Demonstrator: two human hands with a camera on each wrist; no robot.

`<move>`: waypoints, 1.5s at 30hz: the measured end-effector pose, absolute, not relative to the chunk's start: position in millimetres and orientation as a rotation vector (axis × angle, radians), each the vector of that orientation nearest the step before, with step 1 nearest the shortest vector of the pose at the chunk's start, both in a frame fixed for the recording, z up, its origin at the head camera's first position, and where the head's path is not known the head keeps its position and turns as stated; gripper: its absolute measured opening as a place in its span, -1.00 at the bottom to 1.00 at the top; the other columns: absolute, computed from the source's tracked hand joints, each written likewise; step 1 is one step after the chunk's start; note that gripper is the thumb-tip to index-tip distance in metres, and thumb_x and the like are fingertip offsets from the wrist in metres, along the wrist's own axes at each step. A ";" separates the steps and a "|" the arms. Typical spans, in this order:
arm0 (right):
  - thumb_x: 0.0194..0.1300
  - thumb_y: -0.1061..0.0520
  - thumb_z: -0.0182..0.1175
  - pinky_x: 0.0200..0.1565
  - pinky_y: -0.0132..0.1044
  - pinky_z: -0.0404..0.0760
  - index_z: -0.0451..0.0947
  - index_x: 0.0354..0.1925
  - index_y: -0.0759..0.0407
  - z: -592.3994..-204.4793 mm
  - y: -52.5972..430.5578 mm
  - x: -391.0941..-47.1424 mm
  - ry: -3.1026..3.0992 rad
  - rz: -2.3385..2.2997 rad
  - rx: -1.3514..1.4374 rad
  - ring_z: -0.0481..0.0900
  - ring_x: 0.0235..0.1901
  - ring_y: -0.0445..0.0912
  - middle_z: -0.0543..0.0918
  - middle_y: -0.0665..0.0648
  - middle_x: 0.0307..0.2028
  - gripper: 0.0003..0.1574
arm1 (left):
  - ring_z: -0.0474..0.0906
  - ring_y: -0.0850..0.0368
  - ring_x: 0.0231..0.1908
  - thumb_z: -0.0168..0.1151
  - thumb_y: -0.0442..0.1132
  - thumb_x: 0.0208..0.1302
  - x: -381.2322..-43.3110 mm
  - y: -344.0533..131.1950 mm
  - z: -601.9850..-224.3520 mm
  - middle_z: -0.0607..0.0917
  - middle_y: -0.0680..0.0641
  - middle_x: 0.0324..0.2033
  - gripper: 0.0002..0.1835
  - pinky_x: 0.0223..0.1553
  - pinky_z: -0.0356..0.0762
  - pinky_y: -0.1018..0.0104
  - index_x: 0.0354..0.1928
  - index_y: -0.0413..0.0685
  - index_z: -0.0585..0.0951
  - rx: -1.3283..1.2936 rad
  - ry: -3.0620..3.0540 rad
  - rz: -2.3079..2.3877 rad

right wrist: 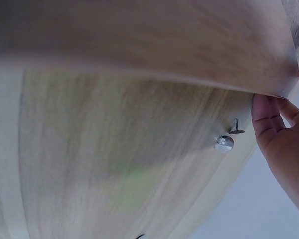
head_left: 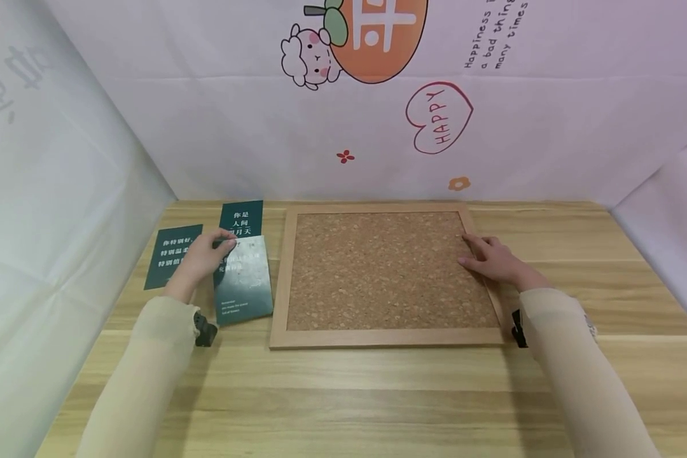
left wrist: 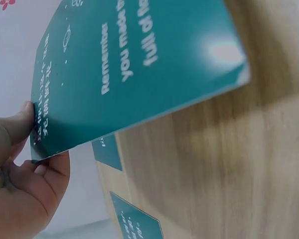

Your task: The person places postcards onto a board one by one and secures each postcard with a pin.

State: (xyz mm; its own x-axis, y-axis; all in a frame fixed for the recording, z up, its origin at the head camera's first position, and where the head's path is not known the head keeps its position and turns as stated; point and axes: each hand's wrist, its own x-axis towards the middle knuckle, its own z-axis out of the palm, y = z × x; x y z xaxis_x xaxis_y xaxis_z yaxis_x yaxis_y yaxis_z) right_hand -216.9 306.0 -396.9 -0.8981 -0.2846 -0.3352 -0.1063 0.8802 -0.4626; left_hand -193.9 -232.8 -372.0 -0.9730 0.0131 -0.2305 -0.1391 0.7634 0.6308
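My left hand (head_left: 201,257) pinches a dark green printed card (head_left: 245,289) by its upper left corner. The left wrist view shows this card (left wrist: 124,64) tilted up off the table, thumb on one face and fingers behind. To my right, a wood-framed cork board (head_left: 378,273) lies flat. My right hand (head_left: 495,259) holds its right edge, with thumb and index finger reaching over the frame onto the cork. From the right wrist, the fingers of that hand (right wrist: 284,134) grip the board's side, close to two metal thumbtacks (right wrist: 224,144) on the table.
A second green card (head_left: 243,213) lies partly covered behind the held one. Another green card (head_left: 166,257) rests at the left, beside my wrist. The wood-grain table (head_left: 349,394) ends at a white printed cloth (head_left: 235,140) at the back, with cloth on both sides too.
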 end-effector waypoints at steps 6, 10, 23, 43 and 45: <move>0.44 -0.20 -0.04 0.15 0.48 0.13 -0.22 0.50 0.23 -396.1 305.7 -216.3 2.648 -0.614 -0.287 -0.03 0.25 0.62 -0.09 0.68 0.32 -0.03 | 0.03 -0.38 0.40 -0.18 -0.07 0.52 -192.6 -234.9 -370.0 0.22 -0.40 0.37 -0.56 0.33 0.04 -0.30 0.22 -0.24 0.37 -0.133 2.739 1.054; 0.44 -0.20 -0.04 0.16 0.48 0.12 -0.22 0.50 0.23 -395.8 305.1 -216.5 2.646 -0.611 -0.281 -0.05 0.26 0.63 -0.10 0.69 0.32 -0.03 | 0.05 -0.38 0.39 -0.19 -0.06 0.52 -189.9 -237.8 -367.8 0.19 -0.41 0.38 -0.56 0.33 0.06 -0.29 0.24 -0.22 0.36 -0.145 2.740 1.090; 0.44 -0.19 -0.04 0.16 0.47 0.13 -0.21 0.49 0.25 -394.7 305.9 -216.5 2.651 -0.603 -0.288 -0.04 0.25 0.64 -0.10 0.70 0.31 -0.04 | 0.21 -0.27 0.24 -0.20 -0.06 0.52 -194.4 -229.0 -367.9 0.19 -0.37 0.37 -0.54 0.29 0.15 -0.21 0.25 -0.22 0.35 -0.122 2.699 1.183; 0.45 -0.19 -0.05 0.14 0.48 0.12 -0.20 0.49 0.26 -397.4 306.8 -218.0 2.652 -0.604 -0.295 -0.06 0.24 0.64 -0.09 0.69 0.31 -0.05 | 0.32 -0.22 0.27 -0.12 -0.09 0.50 -210.0 -170.3 -379.2 0.40 -0.31 0.27 -0.59 0.29 0.23 -0.13 0.21 -0.18 0.42 0.019 2.691 1.102; 0.45 -0.19 -0.05 0.14 0.48 0.12 -0.20 0.49 0.25 -398.4 307.2 -218.2 2.651 -0.609 -0.294 -0.06 0.25 0.63 -0.09 0.68 0.31 -0.05 | 0.35 -0.20 0.23 -0.11 -0.08 0.50 -210.1 -164.9 -380.0 0.43 -0.31 0.24 -0.58 0.28 0.26 -0.11 0.22 -0.18 0.42 0.022 2.682 1.099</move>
